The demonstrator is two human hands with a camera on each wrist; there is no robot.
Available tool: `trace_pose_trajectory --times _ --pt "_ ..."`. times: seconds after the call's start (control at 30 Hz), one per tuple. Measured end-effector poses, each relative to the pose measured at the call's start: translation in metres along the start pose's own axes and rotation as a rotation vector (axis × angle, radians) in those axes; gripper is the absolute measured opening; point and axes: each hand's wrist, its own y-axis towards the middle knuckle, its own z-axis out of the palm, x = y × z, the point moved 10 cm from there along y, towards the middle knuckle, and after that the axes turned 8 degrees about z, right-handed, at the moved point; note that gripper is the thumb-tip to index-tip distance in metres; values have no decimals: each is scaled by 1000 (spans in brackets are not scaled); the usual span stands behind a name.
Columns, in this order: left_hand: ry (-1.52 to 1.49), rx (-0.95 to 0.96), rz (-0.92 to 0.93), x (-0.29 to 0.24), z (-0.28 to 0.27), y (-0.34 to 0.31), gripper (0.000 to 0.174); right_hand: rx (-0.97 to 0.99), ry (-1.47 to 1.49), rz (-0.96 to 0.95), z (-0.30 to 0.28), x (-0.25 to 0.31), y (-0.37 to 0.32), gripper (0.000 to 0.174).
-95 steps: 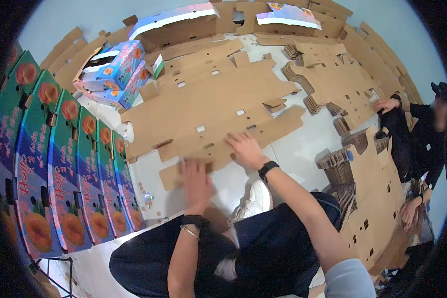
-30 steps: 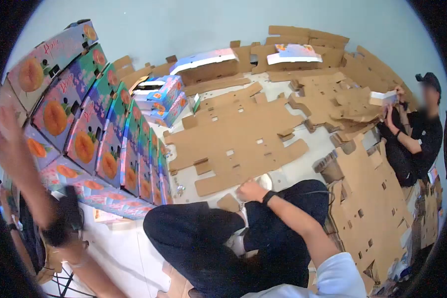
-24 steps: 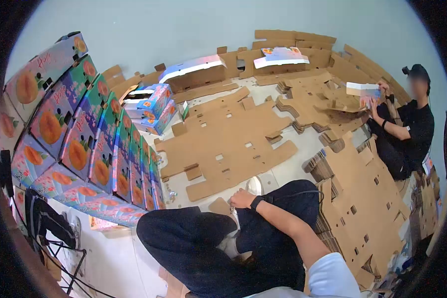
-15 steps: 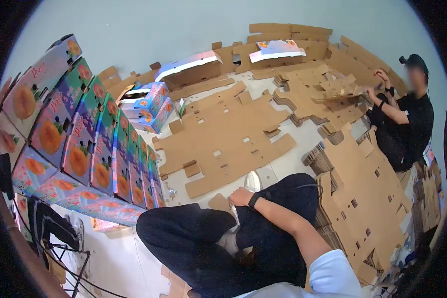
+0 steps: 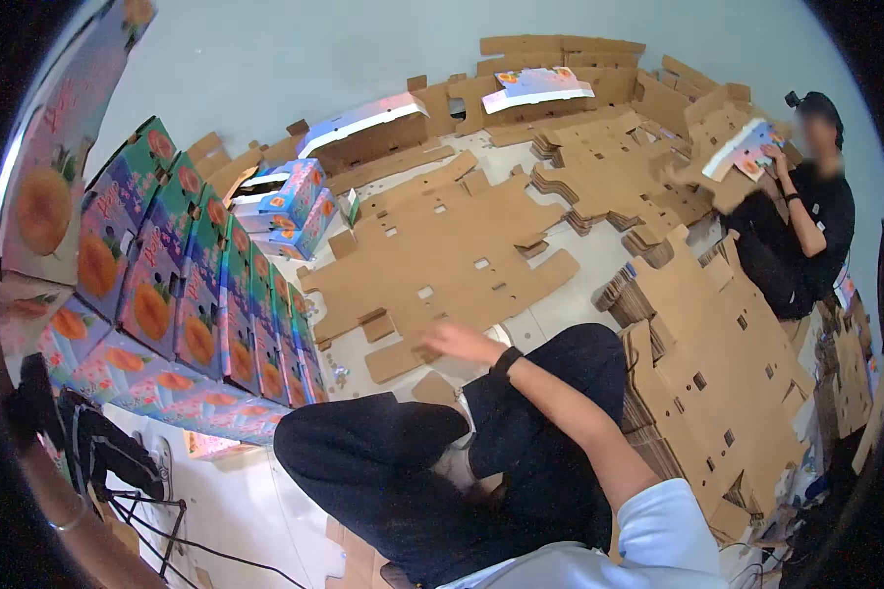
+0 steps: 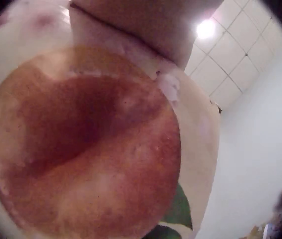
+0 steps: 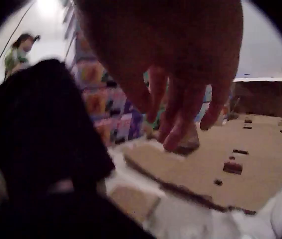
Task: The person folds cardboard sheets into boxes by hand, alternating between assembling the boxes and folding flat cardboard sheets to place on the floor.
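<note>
At the far left of the head view, a printed fruit carton [image 5: 44, 206] with a large peach picture stands tilted, apart from the row of cartons [image 5: 152, 309]. My left forearm [image 5: 64, 491] reaches up to it from the lower left. In the left wrist view the peach panel [image 6: 96, 149] fills most of the picture, with my left hand [image 6: 136, 22] along its top edge; the fingertips are hidden. My right hand [image 5: 462, 344] is held above the near edge of the flattened cardboard sheet [image 5: 422, 255], fingers loosely bent and holding nothing.
More flat cardboard stacks [image 5: 717, 373] lie to the right. Two small cartons [image 5: 280, 201] are piled at the back left. Opposite, another person [image 5: 805, 196] handles a folded carton [image 5: 742, 152]. A black stand [image 5: 172, 520] with cables is at lower left.
Both hands were over the sheet at first; my left arm then swung left to the cartons. The front carton has tilted away from its row. My right hand has risen off my leg.
</note>
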Motion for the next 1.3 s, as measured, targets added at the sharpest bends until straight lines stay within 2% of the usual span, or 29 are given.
trace_pose_trajectory --times 0.07,0.13,0.2,0.23,0.27,0.3,0.33,0.37,0.4,0.43,0.47,0.53,0.6,0.63,0.67,0.7,0.77,0.83,0.9,0.97,1.0,1.03,1.07,1.1,1.13,1.17,1.2,1.23,1.3 --pt "70 -127 109 -25 -1 -8 60 -172 249 -83 -48 46 10 34" --pt "185 -198 186 -55 13 -23 59 -237 441 -114 -93 104 10 35" --pt "383 -181 261 -89 40 -42 54 -248 617 -300 -135 184 -18 46" --pt "329 -122 372 -102 64 -57 51 -224 744 -318 -148 207 -25 52" --pt "304 -80 412 -108 89 -76 35 -202 868 -336 -157 223 -33 59" --pt "275 -43 453 -113 116 -96 28 -208 857 -335 -159 233 -39 59" --pt "321 -158 738 -136 136 -130 25 -264 971 -358 -164 236 -46 59" --pt "106 -87 802 -140 163 -153 30 -321 1083 -383 -169 233 -54 59" --pt "183 9 766 -148 189 -177 37 -333 1073 -380 -170 225 -60 59" --pt "30 124 732 -142 220 -201 41 -369 1136 -275 -169 202 -64 63" --pt "55 237 702 -130 256 -228 46 -404 1198 -172 -166 176 -70 67" --pt "46 261 742 -124 294 -283 41 -556 1186 -6 -151 112 -86 66" --pt "-98 397 636 -103 330 -328 40 -634 1195 50 -137 45 -96 60" --pt "-201 521 535 -88 345 -346 35 -640 1184 77 -131 21 -103 67" --pt "-284 589 480 -77 355 -360 32 -732 1084 113 -133 11 -115 72" --pt "-291 588 482 -65 359 -366 32 -827 981 154 -135 3 -127 78" --pt "-511 743 560 -44 366 -383 34 -835 891 200 -126 -13 -144 82" --pt "-880 1036 33 6 371 -371 33 -835 800 253 -115 -25 -160 87" --pt "-1030 772 -317 76 357 -329 29 -741 738 381 -93 -37 -175 85" --pt "-1027 489 -403 139 338 -302 49 -582 864 432 -82 -19 -188 82" --pt "-1031 491 -408 146 340 -303 49 -458 928 484 -76 -2 -193 79" --pt "-1142 554 -405 144 349 -308 58 -383 917 557 -73 1 -202 78" --pt "-1254 619 -406 141 358 -314 67 -321 866 560 -74 7 -208 77" --pt "-1267 621 -419 137 367 -323 67 -257 815 567 -70 10 -213 76" --pt "-1432 654 -426 117 381 -335 74 -262 805 584 -69 9 -218 76" --pt "-1599 683 -428 102 394 -346 81 -185 647 531 -66 16 -217 73" --pt "-1466 722 -479 109 413 -362 99 -108 488 478 -63 22 -215 70" --pt "-1483 805 -450 97 420 -372 99 -113 477 492 -63 12 -215 70" --pt "-1343 820 -565 107 441 -401 97 -273 387 478 -80 -17 -210 63"
